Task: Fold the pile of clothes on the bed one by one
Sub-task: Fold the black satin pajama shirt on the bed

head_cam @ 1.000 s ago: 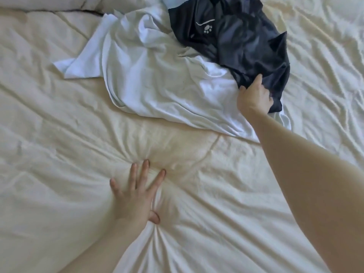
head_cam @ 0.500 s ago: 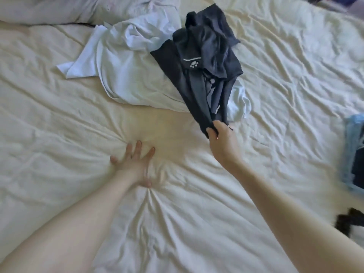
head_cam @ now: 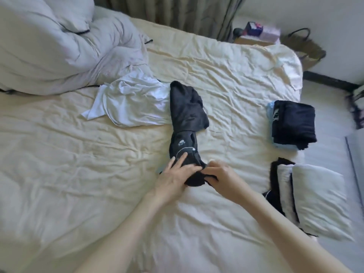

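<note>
Gripping the near end of the bunched dark garment (head_cam: 187,119) at frame centre, the left hand (head_cam: 175,178) and right hand (head_cam: 222,178) begin its fold; folded stacks (head_cam: 293,123) lie right, the white shirt (head_cam: 134,105) remains unfolded.

Open sheet (head_cam: 59,174) is left free across the near left of the bed, and a bare strip is found between the dark garment (head_cam: 187,115) and the folded stacks on the right. The left far corner is blocked by a heaped duvet (head_cam: 59,52), with a white shirt (head_cam: 134,103) spread just beside the dark garment and touching it. The right edge is taken up by a dark folded stack (head_cam: 293,123) and a white folded stack (head_cam: 315,198), set near each other.
</note>
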Tool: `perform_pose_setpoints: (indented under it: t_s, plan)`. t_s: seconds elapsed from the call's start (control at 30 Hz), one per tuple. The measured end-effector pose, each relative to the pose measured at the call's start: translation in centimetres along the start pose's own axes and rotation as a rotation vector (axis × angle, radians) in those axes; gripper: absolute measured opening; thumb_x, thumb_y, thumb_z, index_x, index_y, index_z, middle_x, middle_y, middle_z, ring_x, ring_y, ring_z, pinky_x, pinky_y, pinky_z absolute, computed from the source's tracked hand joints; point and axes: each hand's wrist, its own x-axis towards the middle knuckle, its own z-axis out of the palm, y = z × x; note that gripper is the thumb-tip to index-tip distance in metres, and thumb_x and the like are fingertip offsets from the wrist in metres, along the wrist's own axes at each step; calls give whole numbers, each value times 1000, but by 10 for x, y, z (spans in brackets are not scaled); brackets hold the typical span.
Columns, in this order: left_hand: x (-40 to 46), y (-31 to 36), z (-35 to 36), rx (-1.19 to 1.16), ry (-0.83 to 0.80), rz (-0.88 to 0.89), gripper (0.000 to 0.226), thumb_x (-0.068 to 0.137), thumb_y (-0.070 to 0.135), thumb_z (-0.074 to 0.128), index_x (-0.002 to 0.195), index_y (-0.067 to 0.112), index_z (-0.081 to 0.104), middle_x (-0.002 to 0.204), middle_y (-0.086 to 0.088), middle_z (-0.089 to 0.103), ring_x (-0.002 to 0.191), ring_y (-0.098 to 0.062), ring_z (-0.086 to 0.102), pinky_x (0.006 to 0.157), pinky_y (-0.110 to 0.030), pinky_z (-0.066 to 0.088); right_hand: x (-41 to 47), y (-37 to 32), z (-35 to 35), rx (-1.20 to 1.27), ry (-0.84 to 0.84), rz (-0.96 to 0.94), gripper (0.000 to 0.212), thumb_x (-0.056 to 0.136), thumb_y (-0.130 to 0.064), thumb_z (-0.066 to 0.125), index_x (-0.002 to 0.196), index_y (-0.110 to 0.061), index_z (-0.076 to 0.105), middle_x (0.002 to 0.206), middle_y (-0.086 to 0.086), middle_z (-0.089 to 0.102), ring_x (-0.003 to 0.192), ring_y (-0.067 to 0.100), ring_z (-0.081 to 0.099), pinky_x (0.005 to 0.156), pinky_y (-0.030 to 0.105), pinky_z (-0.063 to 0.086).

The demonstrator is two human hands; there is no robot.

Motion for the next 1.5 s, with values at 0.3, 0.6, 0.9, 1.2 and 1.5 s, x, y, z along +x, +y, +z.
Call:
perform_pose_setpoints:
  t_s: [0.3,0.6,0.9,1.2,1.5]
  plan:
    - [-115,92,55,-312,-408,-84,9,87,18,60,95,14,60,98,-3,62,89,-19,54,73,-28,39,-158,-4,36,-41,-151,180,37,85,3,51,96,-22,76,98,-1,65,97,21,51,80,22,38]
    - [-146,114,114,-293,-690,-129,32,94,22,49,124,18,59,115,0,65,106,-17,58,84,-22,41,-255,23,93,-84,-482,526,28,87,-13,46,103,-22,67,96,-1,61,94,21,47,74,30,28]
    - [-91,86,169,-90,-475,-224,32,98,20,41,127,19,55,130,-1,50,120,-21,47,96,-35,42,-260,93,165,147,-56,1020,33,96,-21,41,126,-17,55,125,4,56,117,26,49,92,35,41]
    - [29,100,266,245,-365,156,48,100,28,42,144,19,26,149,-4,30,134,-23,31,104,-37,32,-256,159,236,22,32,1082,59,91,-43,54,142,-22,33,146,1,33,134,23,29,104,42,30]
    - [46,82,221,16,-714,-67,40,86,28,67,122,18,53,112,-2,58,96,-20,53,79,-31,43,-272,154,238,-122,-80,886,77,83,-59,52,146,-25,25,153,0,22,135,27,27,104,42,30]
